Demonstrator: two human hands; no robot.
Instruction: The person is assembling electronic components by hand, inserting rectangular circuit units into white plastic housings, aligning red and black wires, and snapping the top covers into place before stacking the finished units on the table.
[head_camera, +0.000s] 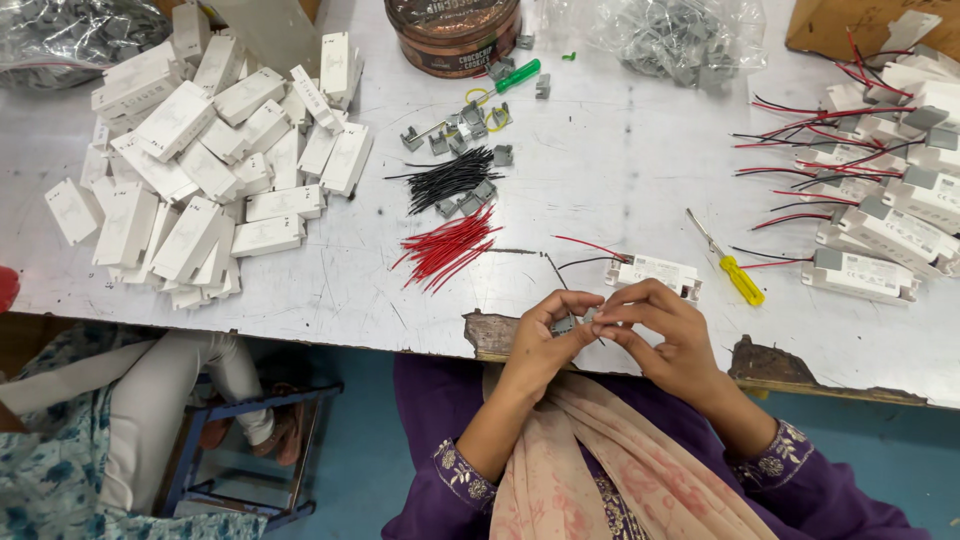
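Grey and small, a plastic clip (565, 323) sits pinched between the fingertips of both hands at the near edge of the worn metal table (620, 170). The left hand (538, 340) and the right hand (665, 335) are brought together, fingers closed on the clip, with a thin black wire (553, 272) running from it up onto the tabletop. Just beyond the hands lies a white rectangular driver box (655, 271) with red and black leads, and a yellow-handled screwdriver (738, 275) lies near it to the right. Farther back lie a bundle of red wires (447, 248), a bundle of black wires (450, 178), and a heap of white casings (200, 160) on the left.
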